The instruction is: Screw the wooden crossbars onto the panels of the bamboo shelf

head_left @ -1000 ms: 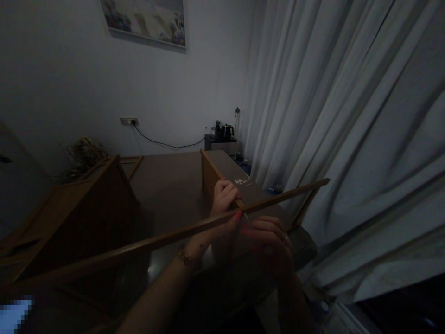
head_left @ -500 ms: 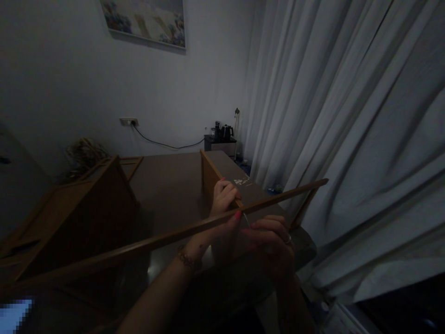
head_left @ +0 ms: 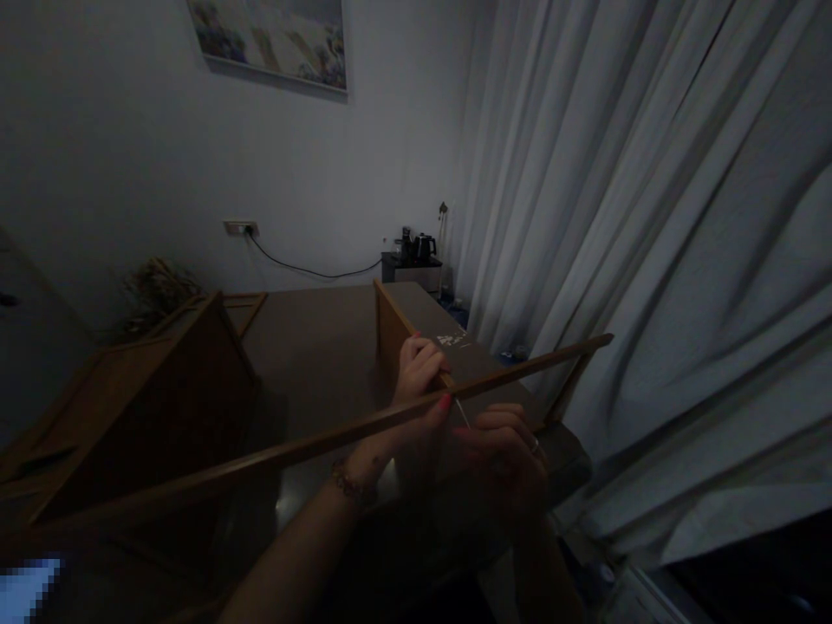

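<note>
My left hand [head_left: 419, 373] is closed around the joint where a long wooden rail [head_left: 338, 433] meets the end of an upright wooden panel [head_left: 390, 325]. Its thumb presses the near side of the rail while the fingers wrap over the panel's top edge. In the closed fingers of my right hand [head_left: 507, 451] is a thin metal tool [head_left: 462, 412], probably a hex key or a slim screwdriver. The tool's tip meets the near face of the rail, right beside my left thumb. The tool's other end is hidden in my right hand.
A larger wooden frame piece [head_left: 143, 390] stands at the left of the brown table [head_left: 312, 321]. Small pale pieces [head_left: 451, 340] lie beyond the panel. A kettle [head_left: 424, 247] stands on a dark cabinet at the back. White curtains [head_left: 585, 217] hang along the right.
My right hand has turned and shifted very slightly around the metal tool. My left hand, the rail and the panel have stayed in place.
</note>
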Demonstrator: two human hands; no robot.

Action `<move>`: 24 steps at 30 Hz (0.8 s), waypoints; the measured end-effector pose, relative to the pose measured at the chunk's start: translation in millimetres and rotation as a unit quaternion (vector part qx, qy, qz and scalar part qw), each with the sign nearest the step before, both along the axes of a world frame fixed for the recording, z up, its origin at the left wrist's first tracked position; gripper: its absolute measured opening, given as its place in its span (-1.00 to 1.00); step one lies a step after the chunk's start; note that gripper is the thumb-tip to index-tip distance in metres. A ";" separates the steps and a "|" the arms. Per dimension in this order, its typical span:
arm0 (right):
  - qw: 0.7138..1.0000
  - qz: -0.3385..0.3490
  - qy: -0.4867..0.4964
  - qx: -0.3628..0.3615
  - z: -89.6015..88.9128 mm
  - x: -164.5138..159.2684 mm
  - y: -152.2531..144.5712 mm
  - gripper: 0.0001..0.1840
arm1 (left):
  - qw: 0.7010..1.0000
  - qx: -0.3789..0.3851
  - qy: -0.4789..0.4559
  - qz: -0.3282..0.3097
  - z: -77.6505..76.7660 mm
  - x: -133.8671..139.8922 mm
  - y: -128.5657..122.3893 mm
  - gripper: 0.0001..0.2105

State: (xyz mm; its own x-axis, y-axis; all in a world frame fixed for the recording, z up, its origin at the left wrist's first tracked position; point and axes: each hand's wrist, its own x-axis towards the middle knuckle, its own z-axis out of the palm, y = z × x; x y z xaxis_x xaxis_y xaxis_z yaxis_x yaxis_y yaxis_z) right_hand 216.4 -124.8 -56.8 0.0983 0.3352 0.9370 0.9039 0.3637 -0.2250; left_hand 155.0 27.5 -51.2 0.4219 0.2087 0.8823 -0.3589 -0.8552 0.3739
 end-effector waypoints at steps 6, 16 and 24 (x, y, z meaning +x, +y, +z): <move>1.000 0.008 0.021 0.006 0.5 -2.8 2.4 -0.84 | 1.000 -0.001 0.011 -0.005 2.1 -1.0 -0.3 -0.53; 1.000 0.021 -0.017 -0.004 2.9 2.2 2.8 -0.85 | 1.000 -0.003 0.013 0.002 0.5 0.8 0.1 -0.51; 0.998 0.019 -0.063 -0.018 5.4 4.4 1.7 -0.66 | 1.000 0.010 -0.001 0.002 -1.6 3.2 2.0 -0.50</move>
